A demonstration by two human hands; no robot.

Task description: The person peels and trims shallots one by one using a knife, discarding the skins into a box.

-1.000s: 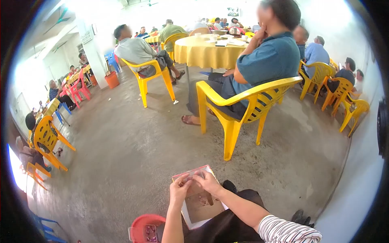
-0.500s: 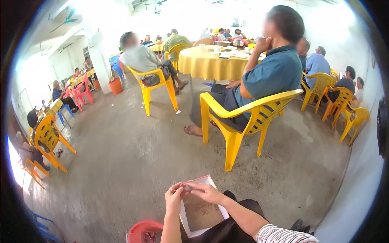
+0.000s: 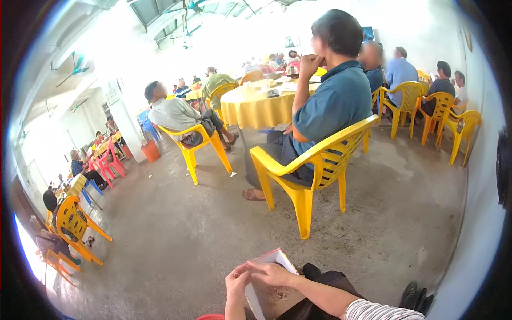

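My left hand point(image 3: 237, 281) and my right hand point(image 3: 272, 274) meet over an open cardboard box point(image 3: 288, 261) with white walls and a red edge. Fingers of both hands are pinched together at the tips. Whatever is between them is hidden or too small to name. The box rests at my lap, tilted, against dark trousers point(image 3: 337, 282). Small reddish-brown bits point(image 3: 284, 291) lie inside it, partly covered by my right forearm. At the bottom edge, left of the box, shows the rim of a red bucket point(image 3: 211, 317).
Just ahead, a person in a blue shirt point(image 3: 336, 98) sits on a yellow plastic chair point(image 3: 304, 200) beside a round table with a yellow cloth point(image 3: 246, 106). Another seated person point(image 3: 176, 113) is farther left. A wall point(image 3: 482, 160) runs along the right. Dark shoes point(image 3: 416, 296) stand at lower right.
The view has tilted up and shifted, so my hands and the box appear lower and the bucket is mostly out of frame. My hands stay together over the box.
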